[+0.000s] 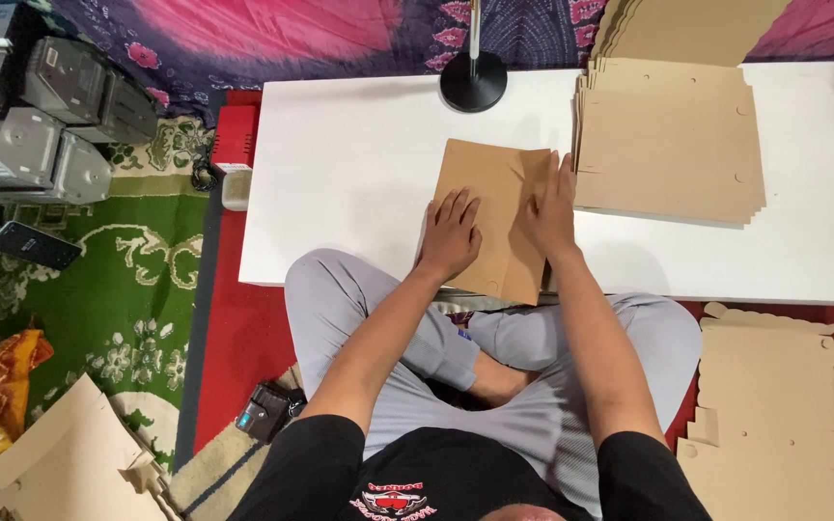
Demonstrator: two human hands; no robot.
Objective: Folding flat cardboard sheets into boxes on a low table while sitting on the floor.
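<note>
A low white table (359, 174) carries the work. On it lie a folded brown cardboard piece (494, 207), a stack of flat cardboard blanks (668, 145) and a round black stand base (473, 82).

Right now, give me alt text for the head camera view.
A seated person presses the left hand and right hand flat on a folded brown cardboard piece on a white table. A stack of flat cardboard sheets lies beside it.

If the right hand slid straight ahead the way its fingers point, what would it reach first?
The right hand lies flat on the folded brown cardboard piece, fingers pointing toward the table's far side. Past the cardboard's edge comes bare white table; the cardboard stack sits just beside that line, probably missed.
</note>
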